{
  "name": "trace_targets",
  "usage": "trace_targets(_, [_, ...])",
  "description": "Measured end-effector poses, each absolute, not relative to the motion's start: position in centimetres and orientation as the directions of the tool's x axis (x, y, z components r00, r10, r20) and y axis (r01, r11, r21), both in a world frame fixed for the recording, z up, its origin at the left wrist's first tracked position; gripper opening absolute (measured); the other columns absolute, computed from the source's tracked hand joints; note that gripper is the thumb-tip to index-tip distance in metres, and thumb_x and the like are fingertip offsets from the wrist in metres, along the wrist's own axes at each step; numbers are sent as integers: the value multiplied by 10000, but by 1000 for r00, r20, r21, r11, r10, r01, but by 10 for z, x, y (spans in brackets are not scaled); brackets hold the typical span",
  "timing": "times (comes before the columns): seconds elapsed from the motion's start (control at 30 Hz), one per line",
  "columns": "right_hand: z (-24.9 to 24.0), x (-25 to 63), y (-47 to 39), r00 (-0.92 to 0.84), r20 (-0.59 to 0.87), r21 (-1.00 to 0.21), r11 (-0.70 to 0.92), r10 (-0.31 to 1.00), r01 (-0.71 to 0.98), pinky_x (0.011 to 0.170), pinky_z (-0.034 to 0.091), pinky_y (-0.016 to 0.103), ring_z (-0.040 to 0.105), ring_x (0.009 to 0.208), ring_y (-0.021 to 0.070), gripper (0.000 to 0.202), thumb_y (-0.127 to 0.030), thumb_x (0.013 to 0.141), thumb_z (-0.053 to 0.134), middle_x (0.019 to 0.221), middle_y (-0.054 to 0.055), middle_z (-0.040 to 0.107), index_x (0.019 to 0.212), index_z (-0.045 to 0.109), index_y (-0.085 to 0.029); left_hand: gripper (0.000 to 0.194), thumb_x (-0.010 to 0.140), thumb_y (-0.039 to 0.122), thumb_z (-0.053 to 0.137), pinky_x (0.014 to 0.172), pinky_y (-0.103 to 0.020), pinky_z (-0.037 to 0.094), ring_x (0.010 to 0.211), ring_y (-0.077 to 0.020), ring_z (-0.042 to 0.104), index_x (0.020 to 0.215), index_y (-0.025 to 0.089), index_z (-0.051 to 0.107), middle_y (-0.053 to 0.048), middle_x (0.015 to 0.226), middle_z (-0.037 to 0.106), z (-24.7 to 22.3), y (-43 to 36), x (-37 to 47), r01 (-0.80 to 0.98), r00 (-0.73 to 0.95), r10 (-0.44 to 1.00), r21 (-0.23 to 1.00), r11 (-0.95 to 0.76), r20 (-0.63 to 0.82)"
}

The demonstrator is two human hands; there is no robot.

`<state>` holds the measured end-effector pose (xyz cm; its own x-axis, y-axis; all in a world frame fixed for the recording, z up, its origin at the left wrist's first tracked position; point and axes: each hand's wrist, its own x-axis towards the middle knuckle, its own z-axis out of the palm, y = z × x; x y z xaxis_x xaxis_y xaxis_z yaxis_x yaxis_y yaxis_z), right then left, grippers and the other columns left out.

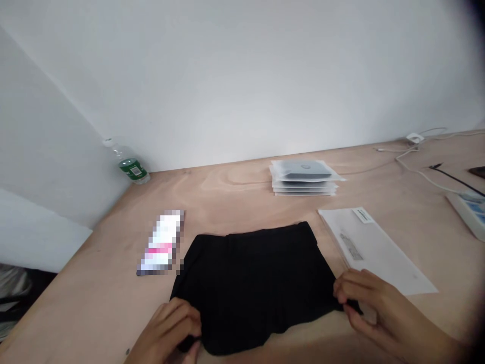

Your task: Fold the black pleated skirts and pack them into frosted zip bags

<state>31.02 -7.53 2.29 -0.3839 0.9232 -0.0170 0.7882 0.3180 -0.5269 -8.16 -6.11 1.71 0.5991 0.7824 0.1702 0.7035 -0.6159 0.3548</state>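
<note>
A black piece of folded cloth (257, 278), perhaps a garment, lies spread on the wooden table in front of me. My left hand (172, 328) pinches its near left corner, thumb below and fingers on top. At the near right corner my right hand (369, 303) grips the fabric, and a bit of black pokes out between thumb and fingers. To the right of the cloth, partly behind my right hand, lies a flat frosted plastic bag (379, 247) with a small white label and grey print.
A stack of several packed frosted bags (305, 178) sits near the wall. A phone (162, 240), its screen lit and blurred, lies at left. A bottle with a green label (131, 164) stands in the corner. White cables (413, 167) and a power strip (470, 212) are at right.
</note>
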Motion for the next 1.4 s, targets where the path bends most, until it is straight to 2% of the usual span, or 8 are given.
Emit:
trace_targets(0.2, [19,314,-32,98,-21,-751,-81,995,655,606,452,279,596,741,178,258,-435,828,465,831,20,641,925,593,-233,250,833,425,473,754,-325,493,921,-212,581,1005,267,562,-17,988,624,32,-25,-72,860,60,981,490,-145,185])
trace_targets(0.4, [0,315,-38,59,-22,-770,-55,998,636,576,459,267,577,648,151,349,-380,759,574,736,-20,597,1087,531,-268,437,786,489,507,557,-285,491,876,-240,597,1174,289,493,-44,1015,610,7,-34,-84,904,30,989,417,-90,147])
trace_targets(0.53, [-9,315,-39,50,50,-712,0,998,702,549,461,268,569,617,150,318,-336,783,540,734,-18,594,1094,525,-267,358,805,480,469,526,-266,460,744,-204,618,1096,284,538,-15,885,635,6,-30,-80,902,-93,972,431,-10,218])
trace_targets(0.63, [-7,309,-40,69,304,-503,98,950,859,646,476,335,584,748,199,340,-322,776,562,894,36,626,1106,532,-244,409,771,533,484,617,-317,470,749,-225,617,1072,262,543,-23,881,646,14,-31,-76,920,-184,951,384,77,250])
trace_targets(0.77, [11,278,-47,-181,554,-239,364,813,900,794,435,401,549,925,243,288,-222,791,565,996,83,612,1079,560,-219,464,766,594,432,651,-400,463,808,-294,607,994,216,575,-83,888,649,21,-49,-80,913,-314,939,318,257,141])
trace_targets(0.93, [24,212,-49,-584,310,-191,651,750,735,820,414,424,521,979,238,364,-251,856,482,1192,59,569,1219,490,-260,474,740,621,434,705,-497,440,851,-344,607,904,222,631,-84,827,655,14,-53,-82,862,-411,911,305,404,-46])
trace_targets(1.2, [17,177,-32,-603,176,-328,624,778,709,805,400,437,509,967,245,305,-343,853,497,1176,8,589,1147,529,-267,237,739,465,537,506,-288,446,497,-151,544,758,229,531,-2,802,656,34,-42,-30,762,-453,883,569,309,127])
trace_targets(1.4, [27,203,-40,-385,182,-489,423,905,763,756,392,373,530,880,208,385,-147,852,434,1046,58,631,1230,451,-216,121,737,90,483,619,-285,468,726,-174,601,754,210,493,-28,831,656,16,-40,36,815,182,834,395,-424,520])
